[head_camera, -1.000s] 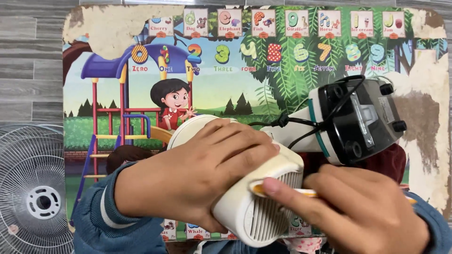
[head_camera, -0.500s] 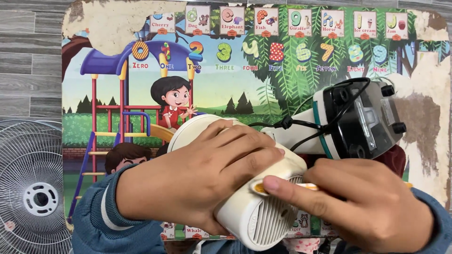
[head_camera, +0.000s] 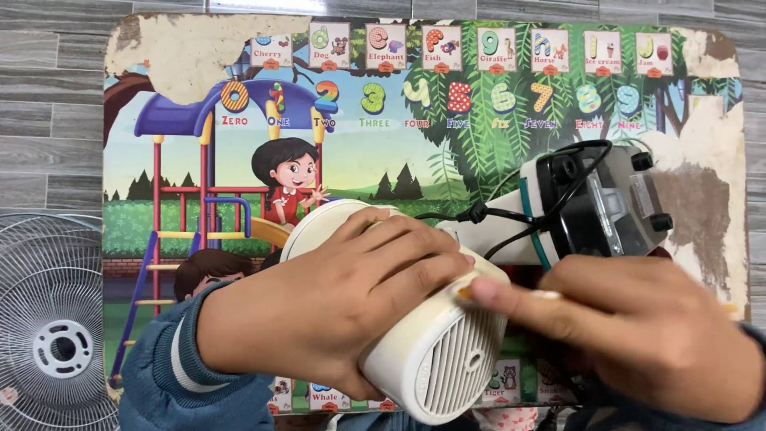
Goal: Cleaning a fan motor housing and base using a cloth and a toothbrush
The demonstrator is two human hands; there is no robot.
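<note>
My left hand (head_camera: 335,299) sits in the lower middle of the frame, wrapped over the top of a cream-white hair dryer (head_camera: 423,351), fingers curled across its body so the slatted rear grille faces me. My right hand (head_camera: 646,335), at the lower right, is closed around a thin stick with an orange tip (head_camera: 465,293), index finger laid along it and pressing the tip against the upper edge of the dryer, just above the grille. To do this well, I judge I should keep the dryer clamped firmly so it cannot roll, and work the tip with light pressure so it does not slip off the curved plastic. Just behind my right hand, at the right of the frame, lies a white appliance with a dark underside and small black feet (head_camera: 598,207), its black cord (head_camera: 511,215) looping across it. All of this rests on a low table (head_camera: 183,48) whose top is a bright children's picture: a playground slide, a cartoon child, a row of coloured numerals, and small white picture cards along the far edge, with the print peeled away at the corners. A white fan grille (head_camera: 48,335) lies on the grey floor at the lower left.
</note>
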